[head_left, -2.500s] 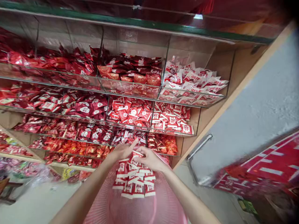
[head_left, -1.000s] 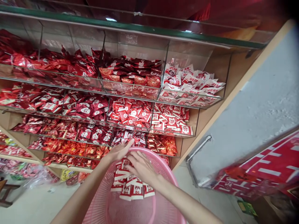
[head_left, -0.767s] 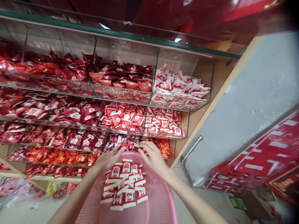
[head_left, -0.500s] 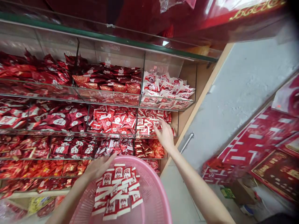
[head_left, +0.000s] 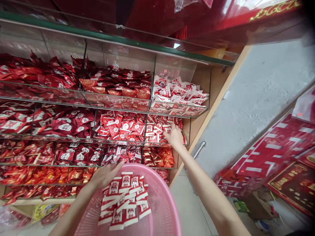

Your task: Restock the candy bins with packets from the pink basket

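Glass shelves [head_left: 123,40] crammed with shiny wrappers [head_left: 65,124], pink mesh plastic basket [head_left: 172,203] up near. Left hand [head_left: 107,175] is at its left rim, thumb out, grip hidden; right hand [head_left: 175,137] is in a far right bin [head_left: 157,143], fingers bent, can't tell if pinching. Flat red-and-white packets [head_left: 126,200] in both, lettering too small to read.

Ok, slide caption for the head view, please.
Right hand at shelved red-and-white packets, left hand at the pink basket.
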{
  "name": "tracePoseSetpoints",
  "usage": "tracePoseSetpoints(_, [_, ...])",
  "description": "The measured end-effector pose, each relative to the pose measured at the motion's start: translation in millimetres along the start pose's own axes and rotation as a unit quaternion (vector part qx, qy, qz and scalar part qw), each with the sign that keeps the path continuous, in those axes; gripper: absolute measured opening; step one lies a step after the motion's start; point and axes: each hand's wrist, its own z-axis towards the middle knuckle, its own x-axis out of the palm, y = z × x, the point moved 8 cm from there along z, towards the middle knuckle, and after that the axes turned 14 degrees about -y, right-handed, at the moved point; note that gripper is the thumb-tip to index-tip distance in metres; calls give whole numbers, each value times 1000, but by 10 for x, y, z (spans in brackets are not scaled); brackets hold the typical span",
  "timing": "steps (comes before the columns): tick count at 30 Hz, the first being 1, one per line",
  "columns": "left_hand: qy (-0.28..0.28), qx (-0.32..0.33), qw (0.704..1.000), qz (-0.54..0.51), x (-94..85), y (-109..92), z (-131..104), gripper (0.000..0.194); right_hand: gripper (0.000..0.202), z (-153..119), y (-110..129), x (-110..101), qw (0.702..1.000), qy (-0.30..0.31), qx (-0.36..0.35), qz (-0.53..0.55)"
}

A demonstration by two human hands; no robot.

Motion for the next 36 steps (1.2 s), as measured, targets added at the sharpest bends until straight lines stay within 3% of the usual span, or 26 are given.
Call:
tracePoseSetpoints(5, [24, -17, 1000, -6, 17, -29, -2, 83, 52, -45, 49, -266, 990, -45, -31, 130])
tracePoseSetpoints(7, [33, -23, 999, -7, 38, -31, 8, 86, 56, -180, 165, -375, 976, -30, -63, 208])
tracePoseSetpoints(10, [42, -14, 999, -6, 77, -57, 29, 86, 64, -541, 453, -415, 942, 80, -128, 299])
tracePoseSetpoints(14, [40, -4, 999, 0, 111, -89, 59, 82, 64, -1231, 874, -289, 867, 267, -281, 313])
tracePoseSetpoints(17, [40, -10, 999, 9, 133, -76, 66, 81, 55, -1660, 1029, -154, 813, 323, -391, 288])
tracePoseSetpoints(22, [32, -10, 999, 13, 149, -24, 64, 77, 31, -1978, 1138, 15, 777, 283, -505, 248])
tracePoseSetpoints(27, [31, -5, 999, 9, 147, 6, 60, 79, 26, -2100, 1175, 151, 755, 218, -594, 172])
tracePoseSetpoints(36, [38, 4, 999, 19, 115, -1, 31, 83, 33, -2170, 1069, 358, 771, 176, -596, 137])
